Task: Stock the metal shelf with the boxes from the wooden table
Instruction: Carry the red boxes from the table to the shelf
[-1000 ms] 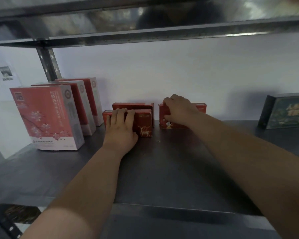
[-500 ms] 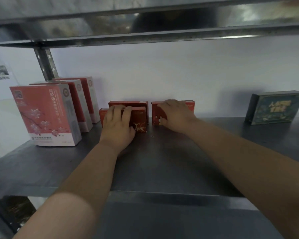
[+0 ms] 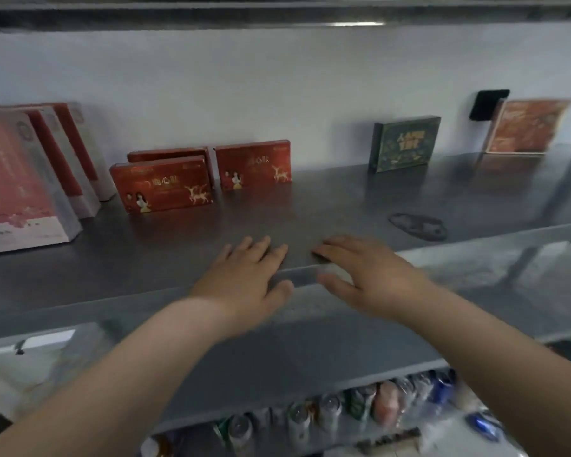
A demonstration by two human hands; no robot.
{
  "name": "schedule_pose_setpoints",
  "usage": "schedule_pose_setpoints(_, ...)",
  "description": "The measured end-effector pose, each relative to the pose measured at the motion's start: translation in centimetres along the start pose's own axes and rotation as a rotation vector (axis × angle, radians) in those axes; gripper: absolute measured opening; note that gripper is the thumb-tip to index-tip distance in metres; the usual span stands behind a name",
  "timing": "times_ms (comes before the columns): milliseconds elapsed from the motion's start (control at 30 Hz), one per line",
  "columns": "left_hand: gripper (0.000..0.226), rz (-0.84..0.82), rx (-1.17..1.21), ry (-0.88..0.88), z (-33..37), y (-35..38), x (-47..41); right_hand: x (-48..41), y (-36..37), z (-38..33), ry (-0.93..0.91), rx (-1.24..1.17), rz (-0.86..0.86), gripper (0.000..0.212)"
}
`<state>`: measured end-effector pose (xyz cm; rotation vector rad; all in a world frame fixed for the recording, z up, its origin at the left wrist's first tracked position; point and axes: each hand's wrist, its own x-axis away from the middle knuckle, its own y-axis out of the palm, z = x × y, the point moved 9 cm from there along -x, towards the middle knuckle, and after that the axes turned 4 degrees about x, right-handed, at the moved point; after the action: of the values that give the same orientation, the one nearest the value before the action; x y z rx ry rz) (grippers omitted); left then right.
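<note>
Looking partly stocked, judging by the layout. Seeing a flat red cardboard box with gold deer print (image 3: 160, 186) standing upright on the grey metal shelf (image 3: 310, 219); using it as reference. Seeing a second matching red box (image 3: 168, 155) standing directly behind it and a third matching red box (image 3: 253, 164) just right of it, set slightly further back. Seeing tall pink-and-white cartons (image 3: 17, 183) lined up left of it. Seeing a dark green flat box (image 3: 402, 143) well to its right, and an orange-red flat box (image 3: 524, 127) further right again, blurred. Not seeing the wooden counter, so not knowing how many boxes are waiting; guessing more trips are needed, given the bare shelf right of the reference box.

Seeing left hand (image 3: 244, 275) and right hand (image 3: 370, 275) in front and right of the reference box, at the shelf's front edge, both well apart from it. Reading fingers (image 3: 261, 249) on both as straight and spread, palms down, gripping nothing. Not managing to tell whether touching the shelf or hovering. Seeing blurred bottles (image 3: 343, 407) below.
</note>
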<state>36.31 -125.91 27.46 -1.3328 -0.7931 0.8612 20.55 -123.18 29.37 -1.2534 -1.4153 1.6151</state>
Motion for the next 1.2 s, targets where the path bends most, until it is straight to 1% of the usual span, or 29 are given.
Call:
schedule_pose_setpoints(67,0.073,0.042,-0.07,0.1,3.5,1.5,1.8,4.7,0.0,0.2,0.001,0.023,0.128,0.054)
schedule_pose_setpoints(100,0.074,0.103,-0.102,0.175,5.5,1.8,2.9,7.1,0.5,0.5,0.028,0.024,0.157,0.052)
schedule_pose_setpoints(133,0.073,0.165,-0.12,0.258,7.4,2.4,4.0,9.5,1.1,0.8,0.069,0.027,0.159,0.05)
schedule_pose_setpoints(200,0.066,0.244,-0.077,0.422,10.9,4.3,6.0,14.1,2.6,1.5,0.15,0.033,0.16,0.047)
schedule_pose_setpoints(233,0.061,0.236,-0.041,0.48,12.3,5.7,6.7,16.4,3.4,1.8,0.19,0.027,0.164,0.043)
schedule_pose_setpoints(333,0.05,0.14,0.053,0.597,16.8,10.3,8.0,23.2,6.8,2.8,0.33,-0.003,0.106,0.029)
schedule_pose_setpoints(467,0.047,-0.064,0.074,0.693,24.0,17.6,10.0,33.5,12.4,4.0,0.548,-0.064,-0.139,0.033)
schedule_pose_setpoints(567,0.045,-0.187,0.057,0.749,29.3,22.8,12.4,41.8,15.7,4.0,0.727,-0.149,-0.262,0.036)
schedule_pose_setpoints(633,0.047,-0.272,0.043,0.786,32.8,26.0,14.6,47.5,17.1,3.5,0.849,-0.201,-0.303,0.04)
schedule_pose_setpoints(767,0.066,-0.452,-0.011,0.89,39.0,31.5,20.0,57.9,18.8,1.5,1.041,-0.286,-0.336,0.043)
schedule_pose_setpoints(867,0.072,-0.512,-0.041,1.017,43.7,33.9,24.4,64.8,19.3,-0.4,1.177,-0.315,-0.332,0.043)
schedule_pose_setpoints(1033,0.057,-0.583,-0.063,1.26,50.3,36.5,30.1,73.8,19.7,-4.3,1.428,-0.338,-0.339,0.039)
schedule_pose_setpoints(1200,0.06,-0.624,-0.125,1.574,54.6,38.0,34.4,78.6,18.3,-9.1,1.726,-0.34,-0.275,0.043)
